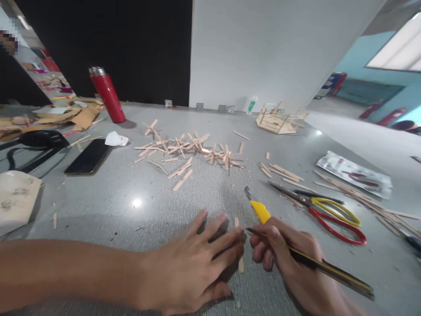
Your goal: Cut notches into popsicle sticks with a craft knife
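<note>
My left hand (197, 263) lies on the grey table with its fingers spread. Its fingertips press on a short wooden stick (241, 264), whose ends show above and below them. My right hand (289, 254) is closed around a dark pencil with yellow stripes (335, 273); the pencil's point is close to the stick. A yellow utility knife (261, 211) sticks out just beyond my right hand, and the rest of it is hidden by the hand. To the right lie scissors (329, 213) with one yellow and one red handle.
Loose cut sticks (194, 145) are heaped mid-table, with longer strips (368, 197) at right beside a silver packet (355, 173). A small stick frame (279, 120) stands at the back. Leftward are a phone (88, 157), red bottle (108, 96) and cardboard pieces (85, 116).
</note>
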Available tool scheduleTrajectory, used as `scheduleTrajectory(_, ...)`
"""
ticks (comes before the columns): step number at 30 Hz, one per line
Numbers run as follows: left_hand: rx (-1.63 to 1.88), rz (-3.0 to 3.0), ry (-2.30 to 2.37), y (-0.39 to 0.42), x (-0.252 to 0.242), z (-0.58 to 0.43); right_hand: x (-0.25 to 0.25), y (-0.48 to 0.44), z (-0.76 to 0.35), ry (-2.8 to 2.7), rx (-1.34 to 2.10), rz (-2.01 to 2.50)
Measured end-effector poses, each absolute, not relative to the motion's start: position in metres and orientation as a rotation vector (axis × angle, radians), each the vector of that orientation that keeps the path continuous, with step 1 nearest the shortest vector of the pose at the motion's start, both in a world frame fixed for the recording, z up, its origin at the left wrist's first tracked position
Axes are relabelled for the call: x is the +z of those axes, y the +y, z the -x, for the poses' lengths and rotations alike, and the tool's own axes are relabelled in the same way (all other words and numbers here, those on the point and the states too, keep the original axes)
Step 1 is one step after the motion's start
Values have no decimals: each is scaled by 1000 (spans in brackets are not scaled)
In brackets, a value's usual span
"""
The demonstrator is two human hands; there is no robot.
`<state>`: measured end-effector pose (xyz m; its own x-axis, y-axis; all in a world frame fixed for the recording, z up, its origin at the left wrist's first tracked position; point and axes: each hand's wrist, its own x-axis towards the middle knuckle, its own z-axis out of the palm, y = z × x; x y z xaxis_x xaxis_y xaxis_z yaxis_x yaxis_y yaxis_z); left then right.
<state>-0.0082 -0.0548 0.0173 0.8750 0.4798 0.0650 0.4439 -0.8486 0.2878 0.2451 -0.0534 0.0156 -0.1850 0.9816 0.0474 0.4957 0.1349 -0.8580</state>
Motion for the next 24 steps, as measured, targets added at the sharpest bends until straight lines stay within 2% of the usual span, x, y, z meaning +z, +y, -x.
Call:
scheduleTrajectory(5,209,-2704,696,-51,16,10,16,-48,-245,-1701,789,1625)
scheduleTrajectory(11,254,-2673,684,-47,15,12,18,-56,-235,-1692,1048,1611)
scheduleTrajectory(24,237,-2665,674,-46,17,10,16,-52,-224,-1877,798,1542)
